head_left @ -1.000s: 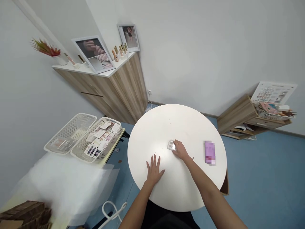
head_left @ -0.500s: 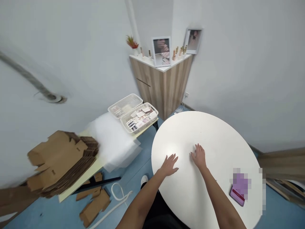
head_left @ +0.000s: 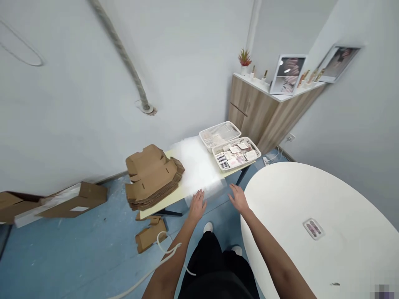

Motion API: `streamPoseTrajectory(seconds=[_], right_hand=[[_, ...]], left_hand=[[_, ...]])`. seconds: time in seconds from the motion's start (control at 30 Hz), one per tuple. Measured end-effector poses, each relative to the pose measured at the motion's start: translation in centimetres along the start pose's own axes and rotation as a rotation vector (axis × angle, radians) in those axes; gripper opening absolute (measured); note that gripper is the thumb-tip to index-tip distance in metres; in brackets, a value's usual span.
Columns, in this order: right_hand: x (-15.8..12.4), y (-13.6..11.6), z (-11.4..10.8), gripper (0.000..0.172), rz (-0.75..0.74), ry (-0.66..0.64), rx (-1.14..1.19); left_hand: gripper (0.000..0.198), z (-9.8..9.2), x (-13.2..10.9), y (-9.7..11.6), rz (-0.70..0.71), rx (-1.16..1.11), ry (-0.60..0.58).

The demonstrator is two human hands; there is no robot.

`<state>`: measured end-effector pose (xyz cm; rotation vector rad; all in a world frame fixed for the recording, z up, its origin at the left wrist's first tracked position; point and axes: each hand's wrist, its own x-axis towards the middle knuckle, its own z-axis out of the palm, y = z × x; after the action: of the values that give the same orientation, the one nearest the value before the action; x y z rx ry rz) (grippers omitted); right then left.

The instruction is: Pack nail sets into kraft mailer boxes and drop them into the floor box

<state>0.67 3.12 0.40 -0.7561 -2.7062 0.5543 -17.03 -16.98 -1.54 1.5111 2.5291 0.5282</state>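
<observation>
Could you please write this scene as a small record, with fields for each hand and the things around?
Left hand: open, holds nothing, nearest the translucent foam sheets on the pale yellow table.
Right hand: open, holds nothing, just off the round white table.
On round table: small printed card.
Rest: white plastic basket of printed cards; stack of flattened cardboard boxes; wooden corner cabinet.

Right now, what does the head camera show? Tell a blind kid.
Left hand and right hand, both open, are beside a yellow table holding flattened cardboard boxes, white wrap and a basket of cards. A round white table sits at right.
</observation>
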Motion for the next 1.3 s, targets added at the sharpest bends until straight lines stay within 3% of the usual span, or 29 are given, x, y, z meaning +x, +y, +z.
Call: streamPoseTrajectory(seconds=[0.13,0.3,0.53,0.7,0.8,0.9,1.07,1.17,1.3], right_hand=[[5.3,-6.2,2.9,0.042,-0.078,-0.147,0.016],[10.2,-10.7,6.1,0.038,-0.153,-0.25,0.019],[13.9,-12.7,8.3,0.02,-0.237,-0.369,-0.163],[15.4,-13.0,8.2,0.025,-0.267,-0.395,-0.239],[15.8,-13.1,7.2,0.023,-0.222,-0.321,-0.212],[15.6,-12.7,5.7,0.023,-0.233,-0.207,-0.141],[13.0,-10.3,2.8,0.028,-0.297,-0.108,-0.04],[10.6,-8.8,1.4,0.028,-0.248,-0.092,-0.039],[8.0,-7.8,0.3,0.027,-0.206,-0.1,-0.055]], left_hand=[[0.055,-2.1,-0.1,-4.5,-0.02,0.114,-0.06],[0.061,-3.1,-0.8,-6.8,0.015,0.154,-0.166],[0.071,-3.7,-1.0,-6.8,-0.001,0.114,-0.248],[0.069,-4.1,-0.7,-7.1,-0.009,0.09,-0.269],[0.059,-4.8,-0.1,-7.2,0.007,0.038,-0.236],[0.05,-6.1,0.8,-6.8,0.036,-0.021,-0.11],[0.058,-7.9,3.4,-5.4,0.129,-0.01,0.104],[0.069,-7.4,5.4,-4.7,0.173,0.037,0.091],[0.071,-5.0,8.2,-4.5,0.156,0.044,0.05]])
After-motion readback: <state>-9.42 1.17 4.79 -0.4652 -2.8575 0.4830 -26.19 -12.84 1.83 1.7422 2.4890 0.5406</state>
